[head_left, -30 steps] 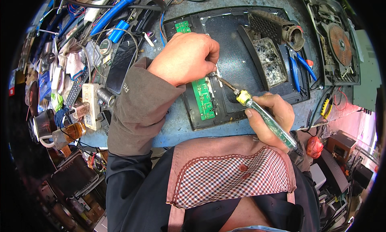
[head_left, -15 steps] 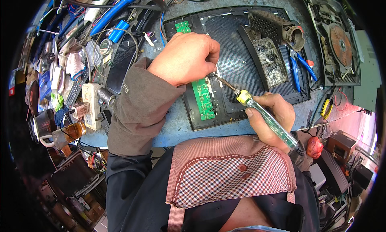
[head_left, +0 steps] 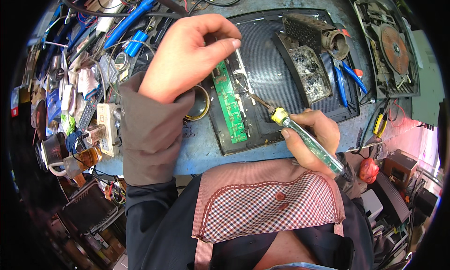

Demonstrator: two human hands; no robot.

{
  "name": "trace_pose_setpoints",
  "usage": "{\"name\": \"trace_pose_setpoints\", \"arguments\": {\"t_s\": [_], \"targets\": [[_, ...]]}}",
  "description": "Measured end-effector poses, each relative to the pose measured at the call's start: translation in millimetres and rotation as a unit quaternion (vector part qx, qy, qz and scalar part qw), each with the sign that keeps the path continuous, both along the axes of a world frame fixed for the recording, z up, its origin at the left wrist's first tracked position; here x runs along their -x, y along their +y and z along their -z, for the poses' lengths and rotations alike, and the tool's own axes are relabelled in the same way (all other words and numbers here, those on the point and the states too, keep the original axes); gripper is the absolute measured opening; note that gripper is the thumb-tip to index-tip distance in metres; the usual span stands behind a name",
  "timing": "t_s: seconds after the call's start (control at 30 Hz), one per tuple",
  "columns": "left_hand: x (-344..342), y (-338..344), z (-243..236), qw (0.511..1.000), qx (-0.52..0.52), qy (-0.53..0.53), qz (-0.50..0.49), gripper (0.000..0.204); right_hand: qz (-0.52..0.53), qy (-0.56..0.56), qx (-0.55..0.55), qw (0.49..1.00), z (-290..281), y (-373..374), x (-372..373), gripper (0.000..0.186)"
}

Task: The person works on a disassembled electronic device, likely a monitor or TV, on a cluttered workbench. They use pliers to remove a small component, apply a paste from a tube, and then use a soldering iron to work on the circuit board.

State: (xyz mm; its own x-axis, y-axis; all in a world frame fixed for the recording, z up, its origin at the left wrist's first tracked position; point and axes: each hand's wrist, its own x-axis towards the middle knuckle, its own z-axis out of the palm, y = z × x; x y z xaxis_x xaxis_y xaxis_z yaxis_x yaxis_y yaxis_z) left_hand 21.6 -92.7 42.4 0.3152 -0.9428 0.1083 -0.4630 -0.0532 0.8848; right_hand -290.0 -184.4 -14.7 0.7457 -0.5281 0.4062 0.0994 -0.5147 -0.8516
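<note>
My left hand point(head_left: 187, 59) hovers over the upper part of a green circuit board point(head_left: 230, 113), thumb and forefinger closed; anything between them is too small to make out. The board lies along the left side of a black mesh-covered panel point(head_left: 260, 50). In my right hand point(head_left: 314, 143) is a soldering iron point(head_left: 307, 141) with a clear green handle and yellow collar. Its thin tip points up-left at the pale strip beside the board; contact is unclear. A round yellowish rimmed item point(head_left: 203, 108) shows beside my left cuff.
Right of the board are a grimy perforated metal housing point(head_left: 309, 73), blue-handled pliers point(head_left: 341, 89) and an opened appliance with a copper-coloured disc point(head_left: 393, 50). Clutter fills the left bench: cables, a remote point(head_left: 86, 113), a power strip point(head_left: 108, 129) and an amber cup point(head_left: 86, 158).
My left hand has risen and moved left, uncovering more of the board, the pale strip and the round rimmed item. My right hand with the iron has shifted slightly left.
</note>
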Motion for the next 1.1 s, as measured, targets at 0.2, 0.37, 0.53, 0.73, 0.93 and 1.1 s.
{"name": "trace_pose_setpoints", "arguments": {"t_s": [0.2,0.37,0.53,0.73,0.93,1.1], "targets": [[4.7,15.2,-22.8,0.994,0.055,-0.038,-0.085,0.013,-0.032,-0.001,0.006,0.999,0.0,-6.0,0.9,0.027],[9.4,22.4,-35.2,0.994,0.031,-0.028,-0.103,0.011,-0.024,-0.011,-0.015,1.0,-0.8,-3.4,0.9,0.023],[14.9,32.1,-46.8,0.992,0.048,-0.057,-0.098,0.011,-0.016,-0.036,-0.022,0.999,1.0,-1.3,1.8,0.024],[39.9,46.0,-67.5,0.991,0.068,-0.061,-0.096,0.017,-0.01,-0.053,-0.01,0.998,6.0,1.5,-0.6,0.024],[95.0,22.8,-122.5,0.971,0.068,-0.203,0.106,0.028,-0.023,-0.06,0.002,0.998,8.4,-1.5,2.5,0.023],[147.0,-48.2,-143.9,0.908,0.05,-0.293,0.296,0.038,-0.009,-0.071,-0.02,0.997,15.0,1.1,1.8,0.027]]}}
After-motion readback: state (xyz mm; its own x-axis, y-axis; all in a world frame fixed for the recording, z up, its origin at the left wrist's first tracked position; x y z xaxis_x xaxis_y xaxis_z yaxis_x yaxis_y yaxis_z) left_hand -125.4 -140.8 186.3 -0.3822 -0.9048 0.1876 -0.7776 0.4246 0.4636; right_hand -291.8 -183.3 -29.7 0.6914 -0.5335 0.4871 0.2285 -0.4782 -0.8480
